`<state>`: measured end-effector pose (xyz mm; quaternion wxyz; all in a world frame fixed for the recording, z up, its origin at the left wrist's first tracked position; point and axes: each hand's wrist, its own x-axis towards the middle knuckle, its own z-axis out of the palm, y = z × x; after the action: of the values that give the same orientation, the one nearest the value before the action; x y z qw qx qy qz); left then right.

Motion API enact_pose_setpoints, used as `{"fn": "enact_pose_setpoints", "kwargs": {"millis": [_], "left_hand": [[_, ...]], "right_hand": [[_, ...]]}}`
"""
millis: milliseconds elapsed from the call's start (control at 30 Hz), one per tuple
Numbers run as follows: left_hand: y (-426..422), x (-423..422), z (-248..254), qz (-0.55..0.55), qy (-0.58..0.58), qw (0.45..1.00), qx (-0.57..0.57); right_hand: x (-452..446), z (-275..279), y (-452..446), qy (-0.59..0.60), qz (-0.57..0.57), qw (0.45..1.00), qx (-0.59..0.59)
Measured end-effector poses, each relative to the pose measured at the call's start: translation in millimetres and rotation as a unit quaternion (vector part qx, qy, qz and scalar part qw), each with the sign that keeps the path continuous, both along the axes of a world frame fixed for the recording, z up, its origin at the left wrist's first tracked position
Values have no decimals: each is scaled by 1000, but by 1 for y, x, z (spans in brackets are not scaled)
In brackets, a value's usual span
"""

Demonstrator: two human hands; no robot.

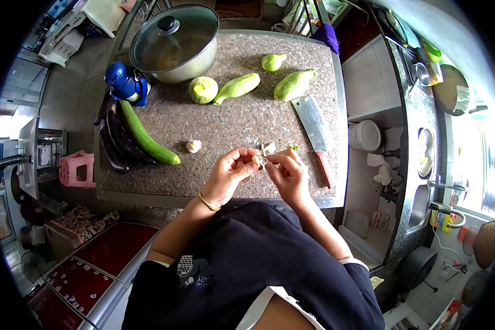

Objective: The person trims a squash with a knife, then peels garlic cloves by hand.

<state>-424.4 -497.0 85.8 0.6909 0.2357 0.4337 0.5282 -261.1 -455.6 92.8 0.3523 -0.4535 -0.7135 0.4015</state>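
Over the front of the stone-topped table, my left hand (232,171) pinches a pale garlic clove (256,160) between thumb and fingers. My right hand (286,173) meets it from the other side, its fingertips closed on thin garlic skin (263,161) at the clove. Just beyond my fingers lie pieces of garlic and peel (269,148). A garlic bulb (193,146) rests to the left of my hands. To the right is a cleaver (313,126), its red handle (324,169) pointing toward me.
Light green squashes (238,88) lie across the table's far half. A large lidded pot (176,47) stands at the back left, beside a blue bottle (120,78). Dark eggplants (124,137) and a long green gourd (146,136) line the left edge. A sink counter (423,165) runs along the right.
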Motion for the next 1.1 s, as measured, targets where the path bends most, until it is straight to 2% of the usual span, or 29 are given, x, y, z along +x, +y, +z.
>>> {"fn": "enact_pose_setpoints", "kwargs": {"millis": [100,133,200,300,367,467,500,567,633,733,800,833,900,967,1033,1100], "left_hand": [[1,0,3,-4,62,998,31],[1,0,4,-4,62,998,31],[1,-1,6,-21,143,988,48],[0,0,2,-12,131,990,47],[0,-1,3,-16,116,992,47],[0,-4,4,-31,81,995,48],[0,-4,4,-43,59,996,52],[-1,-2,4,-29,35,998,42],[-1,-3,4,-17,10,999,32],[-1,-11,-2,-55,-91,994,-9],[-1,-10,-4,-46,-136,990,0],[0,-9,-4,-36,-181,983,8],[0,-7,0,-32,-177,984,0],[0,-5,7,-29,-33,999,2],[-1,-3,2,-18,-7,999,25],[-2,-3,-2,-38,134,987,81]], "right_hand": [[-2,6,-2,0,30,999,23],[-3,3,-1,-3,41,997,64],[-5,5,-1,-40,49,991,115],[-5,2,-1,-101,56,976,183],[-7,2,-1,-99,52,976,186],[-8,5,-4,-13,6,1000,-27],[-7,2,-4,-13,7,1000,-27],[-3,-6,-1,62,-49,978,-193],[0,-13,3,92,-74,970,-210],[8,-28,8,94,-76,969,-217],[10,-29,8,-14,-68,976,-207],[8,-28,8,-14,-68,976,-207],[4,-22,5,52,-57,976,-202],[2,-14,3,36,-45,980,-190],[-1,-5,0,65,-1,982,-178],[-2,2,0,71,4,979,-193]]}}
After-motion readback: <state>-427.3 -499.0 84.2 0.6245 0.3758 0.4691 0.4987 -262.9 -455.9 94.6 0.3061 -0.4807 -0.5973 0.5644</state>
